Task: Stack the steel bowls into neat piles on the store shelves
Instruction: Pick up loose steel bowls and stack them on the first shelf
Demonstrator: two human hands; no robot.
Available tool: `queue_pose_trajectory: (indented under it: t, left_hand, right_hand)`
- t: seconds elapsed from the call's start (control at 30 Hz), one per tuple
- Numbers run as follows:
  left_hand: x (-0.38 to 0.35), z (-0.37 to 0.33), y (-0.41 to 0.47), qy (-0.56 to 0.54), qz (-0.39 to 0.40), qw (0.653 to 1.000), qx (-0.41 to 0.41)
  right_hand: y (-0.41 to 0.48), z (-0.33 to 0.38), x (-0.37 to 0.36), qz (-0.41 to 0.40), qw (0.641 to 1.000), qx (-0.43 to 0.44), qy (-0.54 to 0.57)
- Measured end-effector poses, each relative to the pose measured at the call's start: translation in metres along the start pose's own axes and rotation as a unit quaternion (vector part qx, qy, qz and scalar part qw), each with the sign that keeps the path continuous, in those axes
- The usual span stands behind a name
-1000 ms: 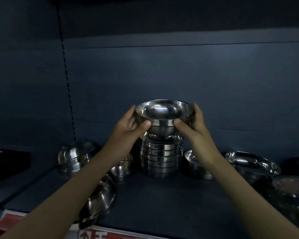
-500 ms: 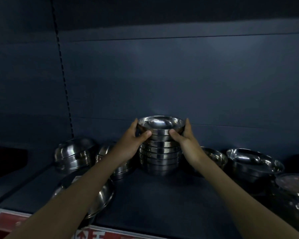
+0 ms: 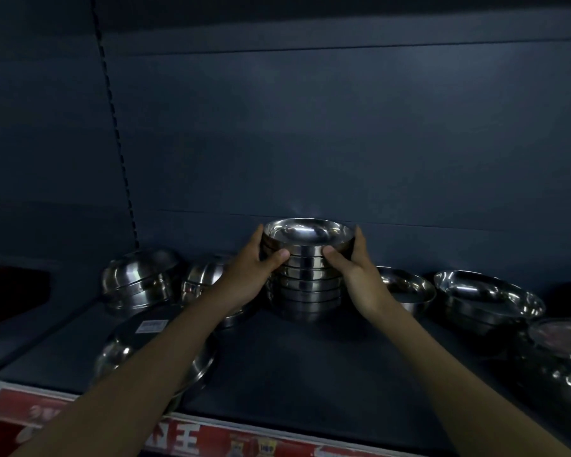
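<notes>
Both hands clasp the top bowl (image 3: 308, 233), which sits nested on the pile of steel bowls (image 3: 307, 285) at the middle of the dark shelf (image 3: 327, 374). The left hand (image 3: 254, 275) and right hand (image 3: 360, 275) wrap their fingers (image 3: 279, 255) around its rim, thumbs pressed on the front. Loose bowls (image 3: 488, 296) lie to either side.

Dim dark-blue shelf (image 3: 310, 374) with back panel (image 3: 310, 143).
</notes>
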State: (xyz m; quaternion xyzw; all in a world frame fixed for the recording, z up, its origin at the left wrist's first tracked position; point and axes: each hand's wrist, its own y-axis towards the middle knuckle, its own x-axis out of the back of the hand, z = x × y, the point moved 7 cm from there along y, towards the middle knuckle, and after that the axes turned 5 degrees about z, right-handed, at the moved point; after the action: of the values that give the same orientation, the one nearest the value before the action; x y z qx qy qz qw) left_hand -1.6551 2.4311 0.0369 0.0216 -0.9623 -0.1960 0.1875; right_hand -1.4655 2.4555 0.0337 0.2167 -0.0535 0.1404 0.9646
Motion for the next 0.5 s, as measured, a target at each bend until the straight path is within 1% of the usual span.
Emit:
queue_pose_trajectory:
  t: [0.17,0.23,0.3,0.4,0.43,0.5]
  left_hand:
    - [-0.001,-0.020,-0.011,0.083,0.025,0.996,0.023]
    - [-0.004,-0.026,-0.021,0.146,0.037,0.988,0.023]
    - [-0.005,-0.031,-0.035,0.221,0.036,0.975,0.011]
    - [0.003,-0.032,-0.064,0.310,0.018,0.950,0.019]
    - [0.009,-0.029,-0.075,0.318,0.002,0.948,0.020]
    - [0.028,-0.029,-0.100,0.315,-0.055,0.948,-0.002]
  right_hand:
    - [-0.010,0.011,-0.001,0.000,0.997,-0.036,-0.075]
    - [-0.016,0.018,-0.002,-0.006,0.990,-0.032,-0.134]
    - [-0.026,0.025,-0.004,-0.038,0.982,-0.020,-0.186]
    - [-0.044,0.040,-0.017,-0.093,0.960,0.042,-0.259]
    - [-0.051,0.043,-0.025,-0.096,0.957,0.055,-0.268]
    - [-0.064,0.048,-0.044,-0.091,0.955,0.079,-0.273]
